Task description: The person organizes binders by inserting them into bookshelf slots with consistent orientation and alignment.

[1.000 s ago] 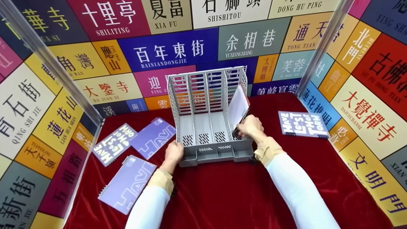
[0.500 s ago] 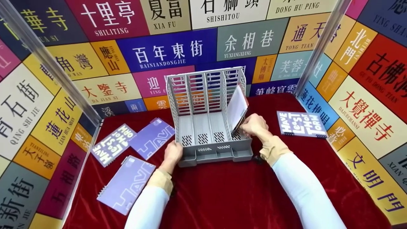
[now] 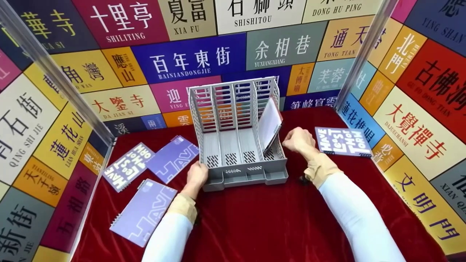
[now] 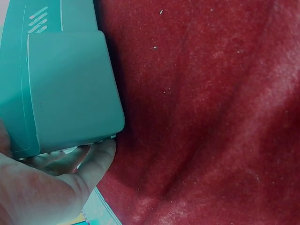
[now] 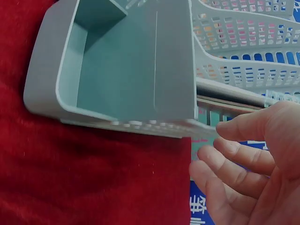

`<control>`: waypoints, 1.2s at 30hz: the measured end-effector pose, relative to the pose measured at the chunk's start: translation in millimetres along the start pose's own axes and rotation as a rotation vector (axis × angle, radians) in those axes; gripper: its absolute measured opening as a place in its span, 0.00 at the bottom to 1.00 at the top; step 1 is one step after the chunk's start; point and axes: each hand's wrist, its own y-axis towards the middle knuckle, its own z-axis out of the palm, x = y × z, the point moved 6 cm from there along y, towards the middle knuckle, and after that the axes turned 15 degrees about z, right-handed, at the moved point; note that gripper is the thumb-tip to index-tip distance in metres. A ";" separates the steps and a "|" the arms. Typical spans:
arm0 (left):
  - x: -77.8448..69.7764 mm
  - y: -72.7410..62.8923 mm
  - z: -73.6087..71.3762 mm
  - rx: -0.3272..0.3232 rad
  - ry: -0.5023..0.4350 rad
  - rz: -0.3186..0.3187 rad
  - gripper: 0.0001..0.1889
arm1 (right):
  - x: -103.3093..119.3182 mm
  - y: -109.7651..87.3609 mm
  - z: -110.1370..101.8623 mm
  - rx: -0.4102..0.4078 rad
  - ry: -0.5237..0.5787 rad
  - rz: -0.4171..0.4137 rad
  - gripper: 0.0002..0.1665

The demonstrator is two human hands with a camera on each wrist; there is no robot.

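A grey file organizer (image 3: 255, 171) with several upright slots stands on the red cloth. My left hand (image 3: 197, 178) grips its left front corner; in the left wrist view the fingers (image 4: 101, 157) bend round the side by the front tray. One spiral notebook (image 3: 270, 125) leans in the rightmost slot, its pale page side facing left. Just outside the organizer's right wall is my right hand (image 3: 300, 141), holding nothing. In the right wrist view its loosely bent fingers (image 5: 234, 173) are beside the wall, near the notebook's edge.
On the right lies a notebook (image 3: 343, 141) with white lettering. To the left are a similar lettered notebook (image 3: 128, 166) and two purple notebooks, one (image 3: 174, 158) behind and a larger one (image 3: 143, 211) in front. Sign-printed panels (image 3: 189, 58) enclose the back and sides.
My right hand has let go of the notebook and moved out to the right, past the organizer's wall. The notebook stays leaning in the slot. The left hand keeps its grip.
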 end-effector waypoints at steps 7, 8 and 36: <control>1.0 0.7 0.8 0.005 0.000 -0.009 0.27 | -9.4 5.4 -6.0 -0.025 -0.027 -0.028 0.14; 0.7 0.4 0.7 0.004 0.000 -0.009 0.27 | -10.8 6.4 -6.7 -0.029 -0.033 -0.033 0.15; -74.0 -44.1 -36.6 -0.044 0.003 -0.006 0.26 | -75.2 45.8 1.7 0.016 -0.139 -0.083 0.30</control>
